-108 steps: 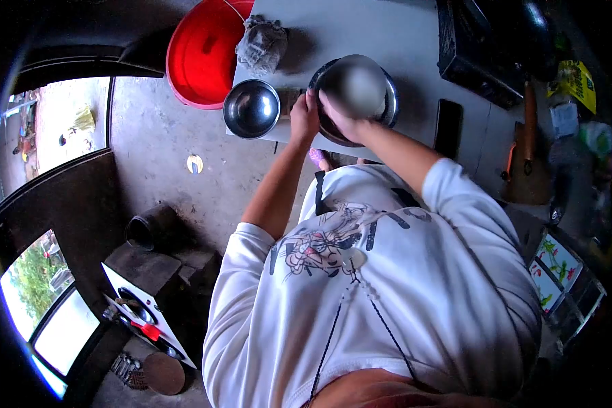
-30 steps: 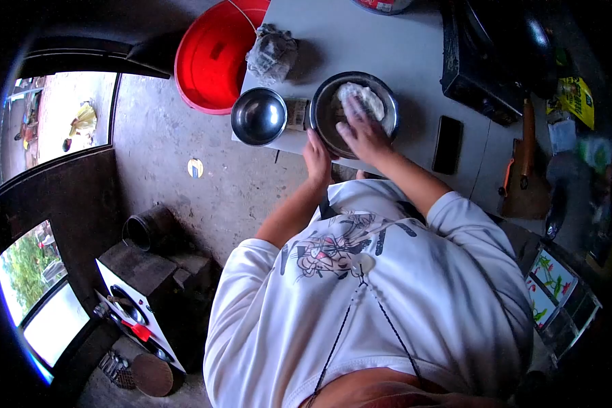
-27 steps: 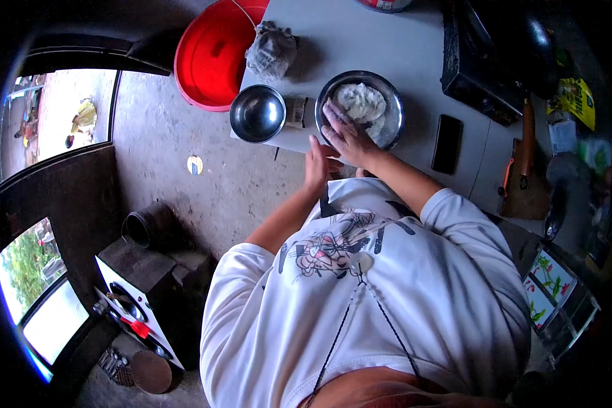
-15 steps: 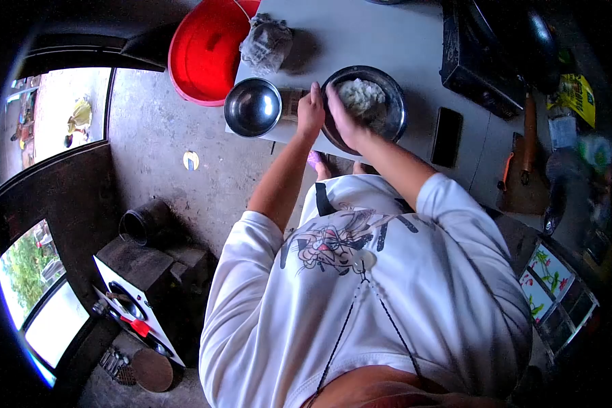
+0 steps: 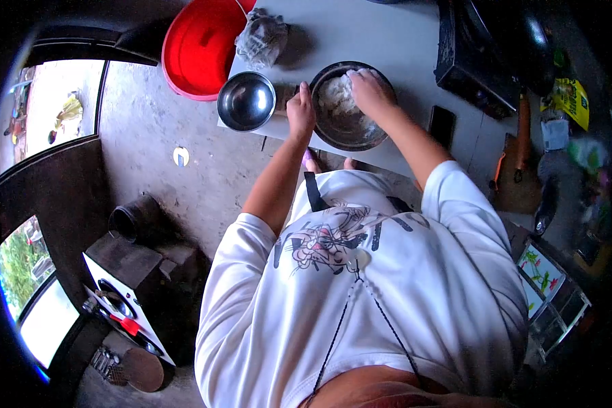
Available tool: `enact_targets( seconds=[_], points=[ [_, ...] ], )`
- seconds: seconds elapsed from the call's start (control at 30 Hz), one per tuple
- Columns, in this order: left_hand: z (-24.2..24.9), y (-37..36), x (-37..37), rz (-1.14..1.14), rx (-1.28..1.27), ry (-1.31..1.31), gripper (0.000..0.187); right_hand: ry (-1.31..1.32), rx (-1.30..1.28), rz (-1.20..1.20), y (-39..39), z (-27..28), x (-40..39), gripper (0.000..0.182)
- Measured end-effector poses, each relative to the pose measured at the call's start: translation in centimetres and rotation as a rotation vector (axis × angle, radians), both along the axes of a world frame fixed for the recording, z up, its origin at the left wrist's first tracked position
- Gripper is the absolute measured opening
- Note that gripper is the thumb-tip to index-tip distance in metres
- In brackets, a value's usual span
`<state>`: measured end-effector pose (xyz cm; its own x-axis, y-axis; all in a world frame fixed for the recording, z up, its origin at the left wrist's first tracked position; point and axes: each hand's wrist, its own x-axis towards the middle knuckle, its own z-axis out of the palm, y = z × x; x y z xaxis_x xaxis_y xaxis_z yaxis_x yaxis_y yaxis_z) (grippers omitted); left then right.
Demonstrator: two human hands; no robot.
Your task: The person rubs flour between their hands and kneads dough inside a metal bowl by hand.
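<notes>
A metal bowl [image 5: 353,139] on the white table holds a lumpy white dough [image 5: 336,96]. My right hand [image 5: 371,92] is inside the bowl, its fingers curled down over the right side of the dough, the fingertips partly hidden. At the bowl's left rim, my left hand [image 5: 301,113] is closed, with its thumb pointing away from me along the edge. Just left of that hand stands a second, shiny metal bowl [image 5: 246,101].
A red bucket [image 5: 200,51] stands beyond the table's left edge. A bunched grey cloth or bag [image 5: 262,38] lies behind the shiny bowl. To the right are a dark phone [image 5: 442,127] and a black box-like object [image 5: 472,81].
My right hand has moved from the bowl's left side across to the dough's right side, and its fingers have curled. My left hand stays by the left rim.
</notes>
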<state>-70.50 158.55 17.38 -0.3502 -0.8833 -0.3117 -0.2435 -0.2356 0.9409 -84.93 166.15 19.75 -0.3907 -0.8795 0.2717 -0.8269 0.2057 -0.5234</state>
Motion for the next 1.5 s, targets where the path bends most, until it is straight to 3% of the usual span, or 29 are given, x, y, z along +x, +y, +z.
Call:
enact_targets(
  seconds=[0.1,0.17,0.37,0.43,0.53,0.63,0.7,0.73,0.8,0.83,0.9,0.97,1.0,1.03,1.13,1.2,1.27,1.33,1.37,1.5],
  points=[
    [0.6,0.2,-0.3,0.044,0.025,0.007,0.054,0.168,0.227,-0.009,-0.4,1.5,0.5,0.022],
    [1.1,0.3,-0.2,0.066,0.035,0.008,0.054,-0.197,0.538,0.190,0.4,4.3,1.5,0.023],
    [0.8,0.0,-0.1,0.052,0.062,-0.016,0.055,0.073,0.896,0.478,1.8,0.5,5.4,0.018],
    [1.3,0.0,-0.1,0.004,-0.049,-0.116,0.055,0.017,0.920,0.429,0.8,-0.4,5.0,0.019],
    [2.3,-0.2,0.0,-0.051,0.037,-0.149,0.056,-0.172,0.930,0.415,-0.4,-2.6,3.0,0.026],
    [-0.3,-0.2,0.0,-0.032,-0.074,-0.108,0.057,-0.201,0.895,0.411,-0.8,-0.8,2.2,0.027],
    [0.6,-0.5,0.0,-0.043,-0.058,-0.107,0.056,-0.674,1.055,0.573,-0.8,0.8,0.1,0.028],
    [0.9,-0.2,0.2,-0.054,-0.037,-0.110,0.056,-0.973,1.096,0.406,-0.6,2.7,-0.7,0.027],
    [-0.2,-0.4,0.0,-0.047,0.021,-0.072,0.055,-0.682,1.019,0.188,-1.9,2.4,-1.6,0.028],
    [-0.6,-0.5,0.0,-0.057,0.009,-0.106,0.053,-0.682,1.020,0.187,-2.0,2.2,-1.5,0.028],
    [-0.5,-0.4,-0.1,-0.068,0.000,-0.141,0.052,-0.298,0.612,0.261,-2.7,3.7,0.1,0.031],
    [-0.2,-0.4,-0.1,-0.063,-0.049,-0.161,0.051,0.027,0.531,0.327,-2.1,-1.1,1.8,0.037],
    [0.1,-0.2,-0.1,-0.063,-0.049,-0.162,0.051,0.131,0.445,0.316,-1.7,-0.4,3.1,0.039],
    [0.5,-0.1,0.0,-0.031,0.013,-0.117,0.050,-0.013,0.529,0.350,-1.6,0.6,3.1,0.037],
    [-0.2,0.2,0.2,0.033,0.048,-0.090,0.050,-0.101,0.660,0.328,-0.2,5.7,3.4,0.031],
    [-0.2,0.3,0.1,0.071,0.017,-0.102,0.050,-0.068,0.623,0.292,1.2,4.5,2.5,0.026],
    [0.3,0.8,0.2,0.129,0.019,-0.028,0.054,-0.231,0.674,-0.003,1.4,2.8,1.1,0.023],
    [0.4,1.1,0.6,0.136,0.061,-0.007,0.052,-0.088,0.435,-0.188,1.0,0.7,-0.4,0.023],
    [0.6,1.3,0.8,0.144,0.099,0.013,0.051,0.018,0.458,-0.233,0.5,1.1,-0.8,0.023],
    [1.4,3.4,2.2,0.023,0.316,0.097,0.045,-0.219,0.353,-0.101,0.5,4.4,0.1,0.016]
  ],
)
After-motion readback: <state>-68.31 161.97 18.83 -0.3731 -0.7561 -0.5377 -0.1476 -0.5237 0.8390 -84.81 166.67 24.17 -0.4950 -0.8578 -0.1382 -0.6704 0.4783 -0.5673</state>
